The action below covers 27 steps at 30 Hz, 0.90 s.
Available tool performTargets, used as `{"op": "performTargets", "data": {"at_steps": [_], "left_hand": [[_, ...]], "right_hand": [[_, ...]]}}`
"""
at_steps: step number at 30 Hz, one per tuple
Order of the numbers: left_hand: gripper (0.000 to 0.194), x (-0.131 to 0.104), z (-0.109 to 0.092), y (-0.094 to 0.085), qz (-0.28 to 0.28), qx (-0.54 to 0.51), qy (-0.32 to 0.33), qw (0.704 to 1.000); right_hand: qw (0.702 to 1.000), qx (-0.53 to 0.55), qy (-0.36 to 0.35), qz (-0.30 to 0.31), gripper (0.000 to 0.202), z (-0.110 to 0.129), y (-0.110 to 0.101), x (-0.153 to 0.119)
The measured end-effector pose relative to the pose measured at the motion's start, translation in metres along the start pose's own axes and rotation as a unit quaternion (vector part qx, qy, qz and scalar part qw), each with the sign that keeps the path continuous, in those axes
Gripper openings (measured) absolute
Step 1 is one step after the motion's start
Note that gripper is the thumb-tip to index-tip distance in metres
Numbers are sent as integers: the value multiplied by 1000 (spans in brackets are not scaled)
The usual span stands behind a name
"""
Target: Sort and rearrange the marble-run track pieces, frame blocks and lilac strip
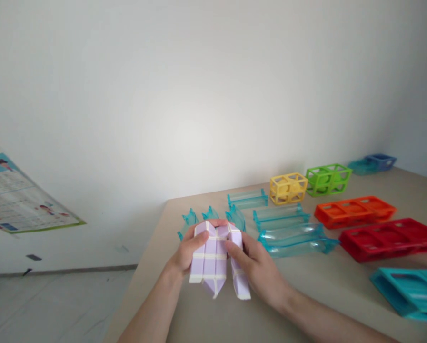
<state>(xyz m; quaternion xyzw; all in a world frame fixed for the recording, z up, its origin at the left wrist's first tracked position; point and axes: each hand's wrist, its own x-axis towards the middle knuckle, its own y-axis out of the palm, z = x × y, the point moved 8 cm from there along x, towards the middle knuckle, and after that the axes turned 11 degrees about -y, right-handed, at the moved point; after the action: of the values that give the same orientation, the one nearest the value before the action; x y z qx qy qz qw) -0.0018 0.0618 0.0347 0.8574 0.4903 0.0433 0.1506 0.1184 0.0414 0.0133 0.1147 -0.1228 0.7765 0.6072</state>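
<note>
A folded purple-and-white snake puzzle point(209, 259) is held up over the table in both hands. Around its left edge and top, my left hand point(187, 245) is closed, with the thumb lying on the front face. My right hand point(251, 259) grips the right side, its thumb pressed near the top middle. One narrow strip of the puzzle hangs apart on the right, with a gap between it and the main block. A pointed segment sticks out at the bottom. The fingers behind the puzzle are mostly hidden.
Clear teal plastic pieces point(281, 216) lie behind the hands on the table point(145, 295). To the right are yellow point(288, 188), green point(328, 179), orange point(356, 212), red point(392, 238) and teal point(409, 293) open frames. A poster point(24, 195) hangs on the left wall.
</note>
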Motion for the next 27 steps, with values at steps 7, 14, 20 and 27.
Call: {"op": "performTargets", "data": {"at_steps": [7,14,20,27], "left_hand": [[72,-1,3,-7,14,34,-4,999],[78,4,14,-8,5,-30,-44,999],[69,10,23,-20,-66,-49,-78,994],[49,8,7,-25,-107,63,-42,991]], "right_hand": [[981,187,57,-3,36,-7,10,3],[984,171,40,-5,39,-8,9,3],[999,39,15,3,36,-18,1,5],[1000,-19,3,2,34,-15,-4,5]]}}
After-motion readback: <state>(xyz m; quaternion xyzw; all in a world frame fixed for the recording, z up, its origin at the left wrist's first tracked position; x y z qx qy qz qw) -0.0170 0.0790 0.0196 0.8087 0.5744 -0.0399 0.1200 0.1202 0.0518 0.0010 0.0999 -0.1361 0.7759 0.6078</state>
